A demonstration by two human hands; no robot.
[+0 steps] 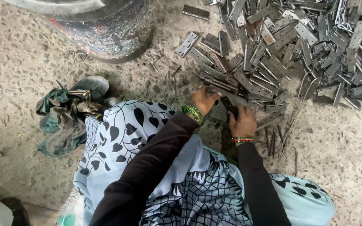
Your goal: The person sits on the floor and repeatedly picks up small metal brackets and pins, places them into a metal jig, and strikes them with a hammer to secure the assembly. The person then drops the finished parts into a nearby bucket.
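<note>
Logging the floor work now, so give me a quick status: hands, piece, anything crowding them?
Left hand and right hand both gripping one metal hinge. Hinge pile just beyond. Loose rods beside right hand.

Both hands meet at the near edge of a hinge pile (pixel 290 46) on the floor (pixel 21 62). The left hand (pixel 204 100) and right hand (pixel 243 121) grip a dark hinge (pixel 230 105), apparently together. A rag (pixel 59 121) lies left, below a drum (pixel 105 29).

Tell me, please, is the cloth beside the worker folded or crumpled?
Crumpled: the green-grey cloth lies bunched in uneven folds on the concrete floor.
</note>
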